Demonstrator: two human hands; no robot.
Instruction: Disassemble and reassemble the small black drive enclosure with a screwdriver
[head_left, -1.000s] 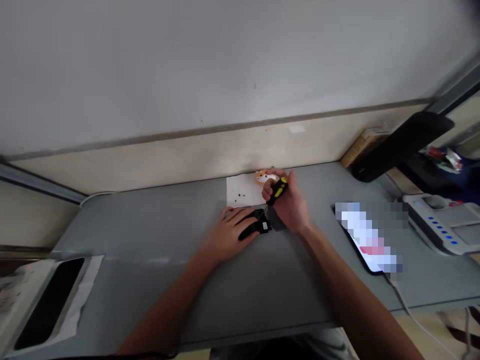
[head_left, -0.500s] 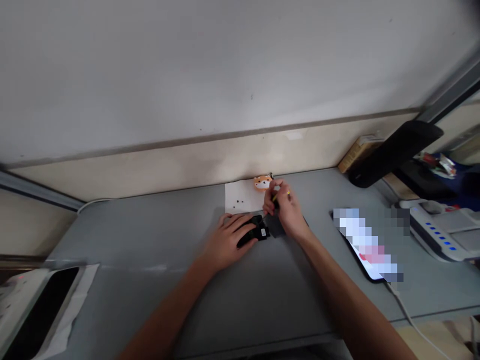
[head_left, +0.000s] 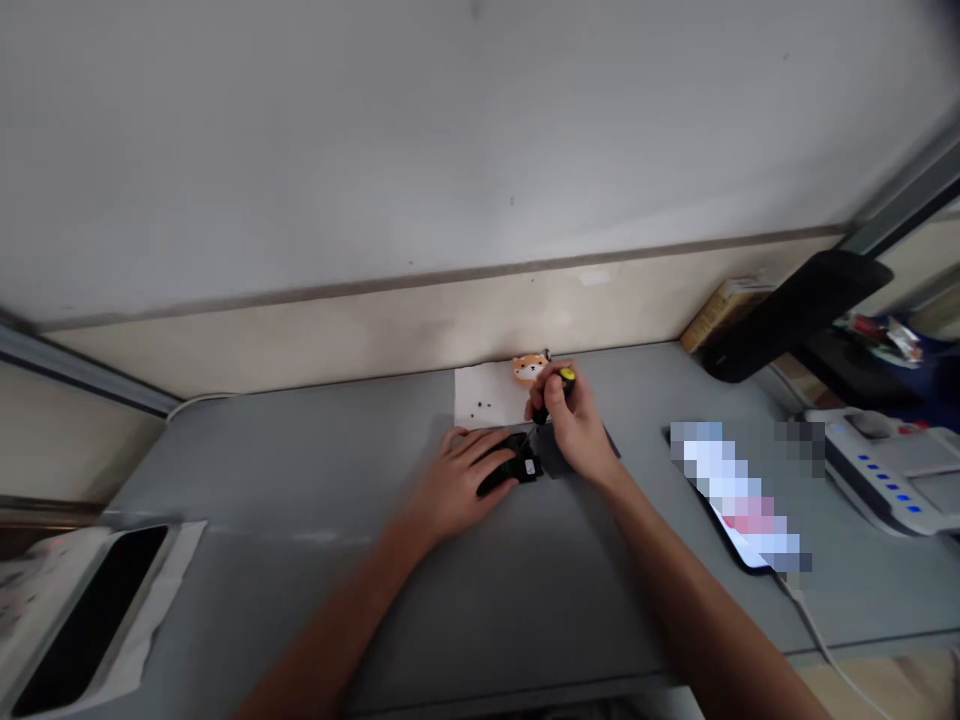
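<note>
My left hand (head_left: pixel 466 478) is closed over a small black device (head_left: pixel 525 468), steadying it on the grey table. A pale label shows at the device's right end; the fingers hide much of the rest, and I cannot tell its exact kind. In my right hand (head_left: pixel 571 420) is a screwdriver (head_left: pixel 565 380) with a black and yellow handle. Its thin shaft slants down to the device's upper right part. Partly beneath the right hand lies a dark flat panel (head_left: pixel 553 458). Just behind is a white sheet of paper (head_left: pixel 491 385) with several tiny dark pieces (head_left: pixel 480 405), probably screws.
An orange and white animal-face item (head_left: pixel 529 369) sits on the paper's right side. To the right are a lit phone (head_left: pixel 731 500) with a cable, a white power strip (head_left: pixel 877 470) and a tall black object (head_left: pixel 799 315). A dark-screened phone (head_left: pixel 94 620) lies at left.
My right hand has turned the screwdriver's handle, so its yellow end now faces me. The left hand and the device stay together; the whole view has shifted slightly.
</note>
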